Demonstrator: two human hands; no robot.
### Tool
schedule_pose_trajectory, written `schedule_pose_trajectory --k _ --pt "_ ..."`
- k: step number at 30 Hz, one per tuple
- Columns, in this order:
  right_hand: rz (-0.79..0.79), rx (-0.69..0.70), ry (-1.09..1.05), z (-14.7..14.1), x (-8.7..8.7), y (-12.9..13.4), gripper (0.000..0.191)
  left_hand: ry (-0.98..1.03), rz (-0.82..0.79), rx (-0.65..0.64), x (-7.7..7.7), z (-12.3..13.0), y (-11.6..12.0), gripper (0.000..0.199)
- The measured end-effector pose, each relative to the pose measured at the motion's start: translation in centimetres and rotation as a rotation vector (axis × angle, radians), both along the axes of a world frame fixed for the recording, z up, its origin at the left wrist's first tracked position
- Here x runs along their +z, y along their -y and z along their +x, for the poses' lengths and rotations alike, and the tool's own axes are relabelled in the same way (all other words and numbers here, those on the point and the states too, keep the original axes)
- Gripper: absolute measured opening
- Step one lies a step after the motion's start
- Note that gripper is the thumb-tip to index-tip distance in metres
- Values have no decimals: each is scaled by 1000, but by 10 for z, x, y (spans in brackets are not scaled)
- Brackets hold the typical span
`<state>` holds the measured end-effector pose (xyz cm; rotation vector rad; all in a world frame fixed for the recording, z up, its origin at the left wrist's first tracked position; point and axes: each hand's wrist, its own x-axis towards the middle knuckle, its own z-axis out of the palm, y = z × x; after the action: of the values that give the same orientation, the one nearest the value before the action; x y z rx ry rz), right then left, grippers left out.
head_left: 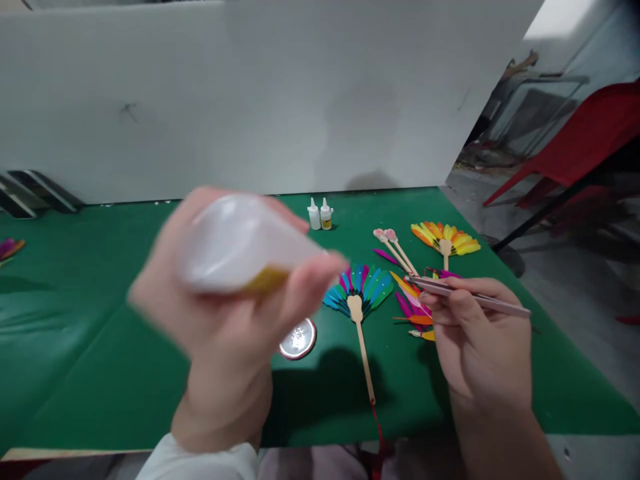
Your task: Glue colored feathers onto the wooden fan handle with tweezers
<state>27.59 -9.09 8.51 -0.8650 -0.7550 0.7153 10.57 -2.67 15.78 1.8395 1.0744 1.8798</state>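
My left hand is raised close to the camera, its fingers wrapped round a white squeeze bottle with a yellow label patch. The bottle lies tilted, its base facing me and its tip hidden. In my right hand a pair of pinkish tweezers is gripped, tips pointing left above loose coloured feathers. Between the hands a fan of blue, green and purple feathers lies on the green table, its wooden handle towards me. Beside it is a small round dish with a shiny grey inside.
Two small white nozzle bottles stand at the back. A yellow-orange feather fan and two wooden sticks with pink tops lie to the right. A white panel rises behind the green table. A red chair stands beyond.
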Motion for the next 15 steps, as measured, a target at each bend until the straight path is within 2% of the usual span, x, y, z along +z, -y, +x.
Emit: schedule_pose_trajectory --k 1,3,6,8,10,13,15 --pt "-7 4 -3 1 -1 -1 6 -26 -1 -45 -3 1 -4 26" --pt "-17 10 -8 1 -2 -3 7 -141 -140 -193 -8 2 -14 26" --pt "-25 15 -14 0 -5 -6 7 -28 -188 -269 -11 2 -25 29" --pt "-25 12 -11 0 -6 -8 8 -76 -267 -357 -10 1 -26 29" --pt "-18 -11 1 2 -5 -9 8 -56 -275 -397 -8 0 -26 26" --pt "-1 -58 18 7 -4 -10 6 -75 -261 -372 -9 -1 -31 28" --pt "-5 -83 21 9 -3 -10 6 -95 -329 -416 -13 0 -38 30"
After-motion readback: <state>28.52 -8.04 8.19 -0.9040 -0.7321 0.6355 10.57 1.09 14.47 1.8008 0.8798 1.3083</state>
